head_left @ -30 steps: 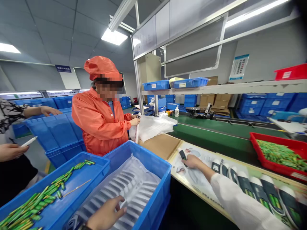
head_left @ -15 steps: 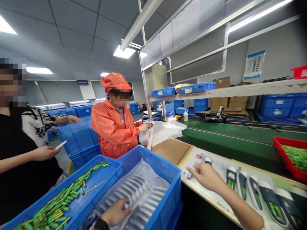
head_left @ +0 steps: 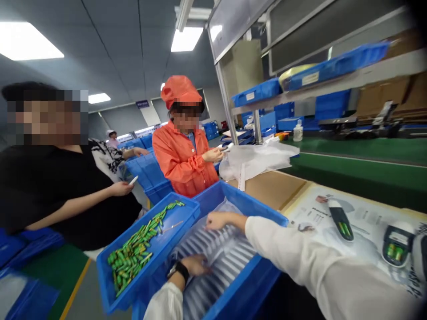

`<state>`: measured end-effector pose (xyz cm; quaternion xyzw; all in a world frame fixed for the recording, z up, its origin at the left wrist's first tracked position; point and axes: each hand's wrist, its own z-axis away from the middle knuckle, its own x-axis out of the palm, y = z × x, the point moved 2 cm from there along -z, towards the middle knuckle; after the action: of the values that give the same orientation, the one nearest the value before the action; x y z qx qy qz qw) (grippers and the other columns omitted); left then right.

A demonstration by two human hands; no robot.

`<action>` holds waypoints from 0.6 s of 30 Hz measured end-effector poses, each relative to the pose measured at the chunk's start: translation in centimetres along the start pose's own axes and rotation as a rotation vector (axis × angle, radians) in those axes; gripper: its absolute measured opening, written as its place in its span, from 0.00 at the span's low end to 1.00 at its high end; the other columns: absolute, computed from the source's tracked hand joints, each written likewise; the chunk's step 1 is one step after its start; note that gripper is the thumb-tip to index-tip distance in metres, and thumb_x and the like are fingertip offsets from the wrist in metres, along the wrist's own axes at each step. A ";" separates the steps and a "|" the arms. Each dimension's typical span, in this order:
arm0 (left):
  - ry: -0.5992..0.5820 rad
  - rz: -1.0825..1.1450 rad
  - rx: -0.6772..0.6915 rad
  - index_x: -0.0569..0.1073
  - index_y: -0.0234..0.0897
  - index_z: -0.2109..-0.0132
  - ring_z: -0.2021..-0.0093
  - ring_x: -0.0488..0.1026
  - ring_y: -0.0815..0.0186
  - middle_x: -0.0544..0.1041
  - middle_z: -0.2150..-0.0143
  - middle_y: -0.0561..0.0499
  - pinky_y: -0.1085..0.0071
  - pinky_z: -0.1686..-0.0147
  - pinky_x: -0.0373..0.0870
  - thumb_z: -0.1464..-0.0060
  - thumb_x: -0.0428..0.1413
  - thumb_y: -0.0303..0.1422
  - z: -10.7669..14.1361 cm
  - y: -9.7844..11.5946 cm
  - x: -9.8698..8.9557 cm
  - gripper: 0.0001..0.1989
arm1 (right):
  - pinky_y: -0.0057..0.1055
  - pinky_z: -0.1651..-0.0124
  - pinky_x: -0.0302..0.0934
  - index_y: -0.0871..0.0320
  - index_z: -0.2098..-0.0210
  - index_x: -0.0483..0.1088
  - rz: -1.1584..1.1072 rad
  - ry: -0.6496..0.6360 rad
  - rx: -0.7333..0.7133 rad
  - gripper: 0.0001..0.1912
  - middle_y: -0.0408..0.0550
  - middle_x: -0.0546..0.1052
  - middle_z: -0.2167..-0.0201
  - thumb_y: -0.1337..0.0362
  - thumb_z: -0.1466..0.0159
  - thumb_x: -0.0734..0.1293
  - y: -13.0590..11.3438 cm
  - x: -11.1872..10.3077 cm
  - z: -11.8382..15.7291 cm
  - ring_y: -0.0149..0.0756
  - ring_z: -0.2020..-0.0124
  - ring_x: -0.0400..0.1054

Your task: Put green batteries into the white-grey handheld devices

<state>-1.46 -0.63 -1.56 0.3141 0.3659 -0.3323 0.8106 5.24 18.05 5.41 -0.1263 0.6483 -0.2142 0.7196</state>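
My left hand (head_left: 196,265), with a dark watch at the wrist, lies over a translucent plastic sheet (head_left: 213,253) with rows of ridged shapes beneath it, inside a blue bin (head_left: 247,198). Its fingers are blurred. At the far part of the same sheet is my right hand (head_left: 218,220), its fingers bent down and drawn together; whatever they hold is too small to make out. A blue tray (head_left: 147,249) of green batteries (head_left: 133,255) rests on the bin's left side. Dark devices with green batteries (head_left: 343,224) lie on a printed sheet (head_left: 320,204) at the right.
A person in orange (head_left: 185,151) stands beyond the bin, holding a small object. Another person in black (head_left: 66,191) stands at the left with a white stick. White wrap (head_left: 260,155) and cardboard (head_left: 270,186) lie on the bench. Blue trays (head_left: 260,91) sit on a shelf above.
My right hand has moved left from the printed sheet into the blue bin. My left hand remains over the plastic sheet. The view has swung left and down.
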 end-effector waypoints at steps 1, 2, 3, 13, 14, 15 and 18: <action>-0.015 0.005 -0.012 0.75 0.31 0.45 0.48 0.75 0.45 0.78 0.49 0.35 0.58 0.52 0.67 0.52 0.59 0.50 -0.1 -0.2 0.3 0.33 | 0.24 0.69 0.60 0.59 0.73 0.77 -0.021 0.006 -0.006 0.15 0.41 0.75 0.78 0.56 0.37 0.67 1.2 -0.1 -0.1 0.30 0.73 0.68; -0.027 0.013 -0.021 0.75 0.29 0.45 0.46 0.74 0.44 0.78 0.48 0.34 0.57 0.50 0.66 0.52 0.60 0.49 -0.3 -0.4 0.5 0.33 | 0.24 0.67 0.59 0.61 0.72 0.77 -0.031 -0.002 -0.006 0.15 0.42 0.75 0.77 0.57 0.36 0.67 2.4 -0.1 -0.2 0.30 0.72 0.68; -0.037 0.025 -0.029 0.75 0.28 0.46 0.45 0.73 0.43 0.78 0.48 0.34 0.57 0.49 0.65 0.52 0.60 0.49 -0.4 -0.6 0.8 0.33 | 0.24 0.67 0.59 0.63 0.71 0.77 -0.024 -0.033 -0.005 0.15 0.43 0.74 0.77 0.58 0.36 0.67 3.5 -0.1 -0.4 0.30 0.72 0.67; 0.059 0.020 -0.235 0.68 0.31 0.72 0.55 0.76 0.51 0.78 0.66 0.45 0.59 0.55 0.66 0.56 0.63 0.36 -1.0 -4.3 1.2 0.14 | 0.26 0.72 0.58 0.65 0.66 0.75 -0.101 -0.243 0.056 0.19 0.42 0.72 0.82 0.53 0.34 0.64 7.2 0.5 -1.7 0.28 0.81 0.61; 0.079 0.005 -0.255 0.65 0.31 0.74 0.52 0.74 0.48 0.78 0.64 0.45 0.58 0.54 0.65 0.57 0.63 0.34 -0.9 -4.8 1.2 0.14 | 0.26 0.72 0.58 0.64 0.66 0.75 -0.115 -0.246 0.063 0.18 0.42 0.72 0.81 0.53 0.34 0.65 7.4 0.5 -1.7 0.29 0.82 0.61; 0.086 -0.006 -0.272 0.63 0.32 0.76 0.51 0.73 0.46 0.78 0.63 0.44 0.58 0.54 0.64 0.59 0.63 0.33 -0.7 -5.1 1.2 0.15 | 0.27 0.72 0.58 0.63 0.66 0.75 -0.128 -0.249 0.068 0.17 0.43 0.73 0.81 0.53 0.35 0.65 7.5 0.4 -1.8 0.29 0.82 0.61; 0.075 -0.016 -0.309 0.58 0.34 0.78 0.51 0.74 0.45 0.77 0.63 0.45 0.57 0.54 0.64 0.63 0.64 0.30 -0.4 -6.0 1.9 0.19 | 0.29 0.73 0.59 0.61 0.68 0.75 -0.164 -0.248 0.084 0.15 0.44 0.73 0.81 0.54 0.38 0.68 8.0 0.5 -1.9 0.31 0.82 0.62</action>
<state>-5.25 -4.41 -4.90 0.1947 0.4451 -0.2664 0.8325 4.56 25.04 1.08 -0.1743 0.5324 -0.2819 0.7789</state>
